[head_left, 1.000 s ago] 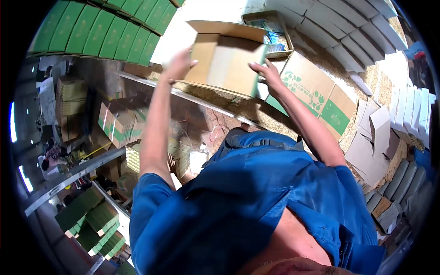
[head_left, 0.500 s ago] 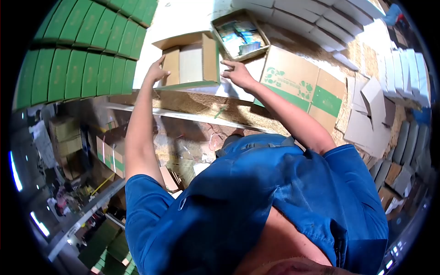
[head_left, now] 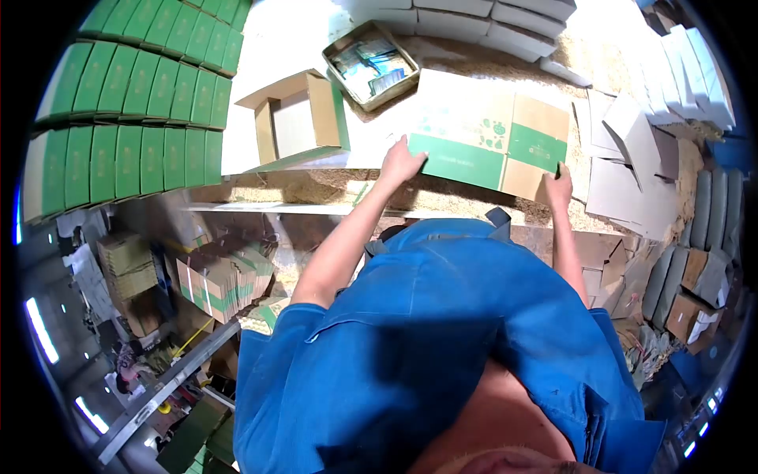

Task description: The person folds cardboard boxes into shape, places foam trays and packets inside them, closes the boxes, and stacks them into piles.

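A flat, folded brown carton [head_left: 505, 122] with a green printed band lies on the worktable in front of me. At its near left corner, my left hand [head_left: 405, 160] is closed on the edge, fingers pointing away from me. My right hand [head_left: 559, 186] pinches the near right corner, one fingertip showing over the green band. Left of the carton stands an open box [head_left: 330, 118], brown inside and green on its outer side, its flap raised at the back. Neither hand touches that box.
A shallow tray [head_left: 408, 77] of blue and white packets sits behind the open box. Green boxes [head_left: 99, 166] are stacked at the left, and white boxes [head_left: 454, 25] at the back. Loose grey card sheets [head_left: 632, 189] lie at the right, near the table's edge.
Both hands have left the open box and moved right to the flat carton, which they now grip at its near corners. The view has shifted, and the open box stays beside the tray.
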The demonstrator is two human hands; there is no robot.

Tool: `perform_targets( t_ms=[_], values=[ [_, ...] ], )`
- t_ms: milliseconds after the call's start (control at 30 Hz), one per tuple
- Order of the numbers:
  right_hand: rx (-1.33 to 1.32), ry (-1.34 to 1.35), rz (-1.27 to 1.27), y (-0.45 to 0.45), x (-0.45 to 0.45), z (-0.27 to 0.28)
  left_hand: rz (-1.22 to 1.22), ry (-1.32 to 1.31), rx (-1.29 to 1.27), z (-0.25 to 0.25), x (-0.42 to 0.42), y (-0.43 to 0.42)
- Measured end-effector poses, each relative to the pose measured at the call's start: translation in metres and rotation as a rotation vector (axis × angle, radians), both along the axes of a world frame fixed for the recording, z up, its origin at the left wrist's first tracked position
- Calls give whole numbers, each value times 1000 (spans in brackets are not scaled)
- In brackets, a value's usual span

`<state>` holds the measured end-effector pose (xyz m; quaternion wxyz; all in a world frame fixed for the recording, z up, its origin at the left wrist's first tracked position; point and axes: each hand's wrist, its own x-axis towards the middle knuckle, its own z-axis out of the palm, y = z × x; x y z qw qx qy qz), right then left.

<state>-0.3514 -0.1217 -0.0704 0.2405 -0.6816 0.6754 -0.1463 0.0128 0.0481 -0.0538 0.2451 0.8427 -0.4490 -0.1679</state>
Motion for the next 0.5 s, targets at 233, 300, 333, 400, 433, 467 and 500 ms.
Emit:
perform_targets(
  t_ms=[233,300,333,400,433,467,500],
  values=[
    [-171,-281,-225,11,5,15,77,274,-96,6,-8,-1],
    [-236,-556,-311,-2,-2,25,84,260,-304,29,-18,3],
    [-290,-833,-383,-8,-1,39,110,346,-302,33,-17,1],
    [-308,-918,-308,-12,4,77,192,683,-311,32,-12,-5],
    [-311,-921,-256,-20,-1,76,180,658,-274,33,-9,-9],
    [-317,-926,-204,-34,-8,74,184,652,-282,34,-7,-11],
    [-302,-976,-171,-42,-12,74,112,617,-348,40,-7,-12]
  ],
)
